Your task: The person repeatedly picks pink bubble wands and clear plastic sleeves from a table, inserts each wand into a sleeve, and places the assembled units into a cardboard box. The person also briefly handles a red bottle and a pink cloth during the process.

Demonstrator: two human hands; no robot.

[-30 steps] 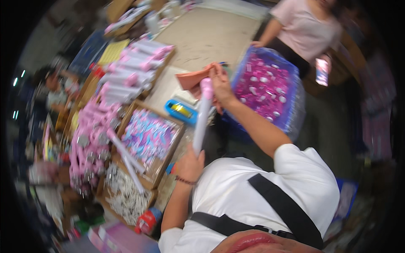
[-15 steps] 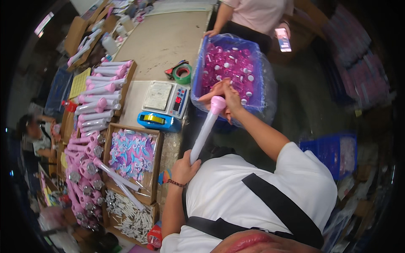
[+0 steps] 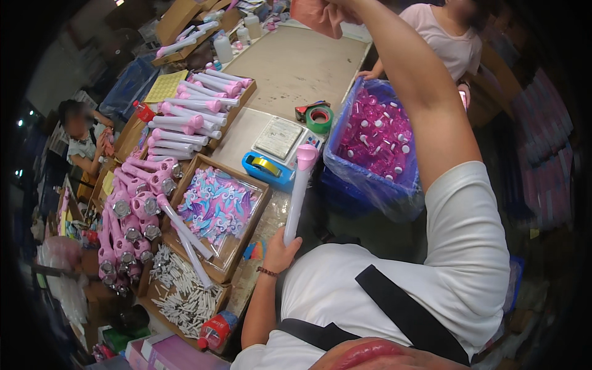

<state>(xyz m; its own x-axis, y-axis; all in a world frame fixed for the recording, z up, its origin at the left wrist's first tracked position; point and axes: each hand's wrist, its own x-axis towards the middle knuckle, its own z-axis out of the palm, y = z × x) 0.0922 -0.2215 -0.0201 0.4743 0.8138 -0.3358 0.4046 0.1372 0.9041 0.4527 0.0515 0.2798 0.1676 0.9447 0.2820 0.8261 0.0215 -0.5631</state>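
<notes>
My left hand (image 3: 283,250), with a beaded bracelet at the wrist, is closed round the lower end of a white tube with a pink cup-shaped head (image 3: 300,185). The tube stands nearly upright in front of my shirt, pink end up. My right arm stretches far up across the view. At the top edge, my right hand (image 3: 350,4) is partly cut off, and a salmon-coloured cloth (image 3: 317,17) hangs from it over the far part of the table. Its fingers are mostly out of sight.
A blue bin (image 3: 345,137) of pink bottles stands right of the table (image 3: 290,65). Left are rows of pink-headed tubes (image 3: 191,111), pink wands (image 3: 126,216), and trays of coloured pieces (image 3: 216,206) and white sticks (image 3: 185,290). A tape dispenser (image 3: 266,168) adjoins a scale (image 3: 279,137). Another person (image 3: 425,37) stands beyond.
My right hand has left the tube's pink head and swung up and away to the top edge with the cloth. My left hand still holds the tube. The view has shifted leftward.
</notes>
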